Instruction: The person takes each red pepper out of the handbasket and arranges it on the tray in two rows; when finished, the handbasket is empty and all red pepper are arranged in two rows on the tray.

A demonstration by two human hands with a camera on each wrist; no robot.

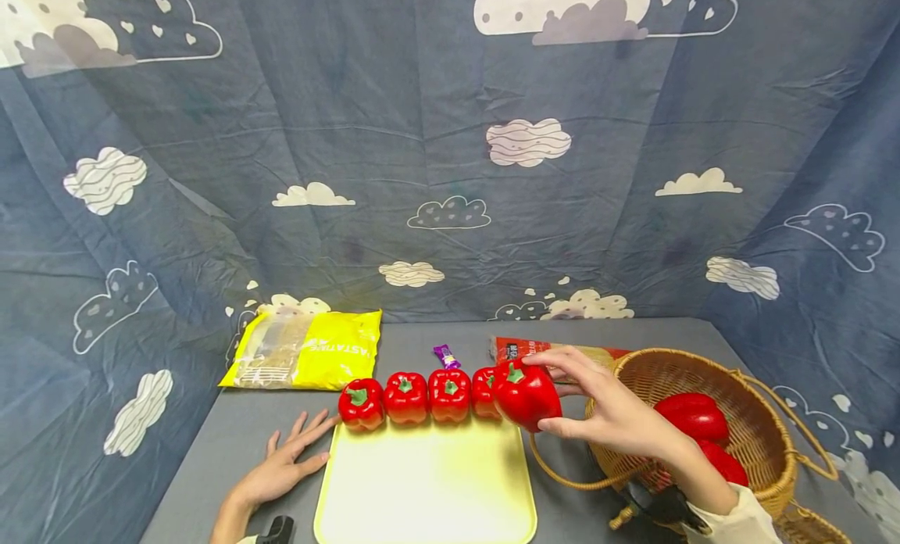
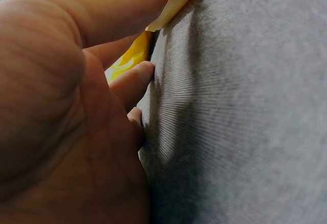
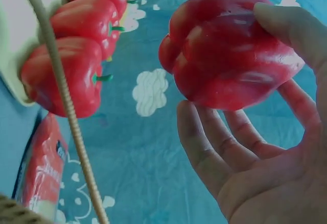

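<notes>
My right hand [image 1: 619, 415] holds a red bell pepper [image 1: 527, 395] between thumb and fingers, raised over the tray's far right corner. In the right wrist view, the thumb lies on one side of this pepper [image 3: 225, 55] and the fingers on the other. Several more red bell peppers [image 1: 406, 398] stand in a row along the far edge of a pale yellow tray [image 1: 429, 489]; the held one partly hides the rightmost. My left hand [image 1: 284, 466] rests on the table with fingers spread, thumb touching the tray's left rim [image 2: 176, 2].
A wicker basket [image 1: 773, 450] at the right contains more red peppers [image 1: 692, 416]; its handle loops toward the tray. Behind the row lie a yellow bag [image 1: 344, 348], a small purple packet [image 1: 446, 356] and a red packet [image 1: 520, 347]. A cloud-patterned curtain [image 1: 450, 153] hangs behind.
</notes>
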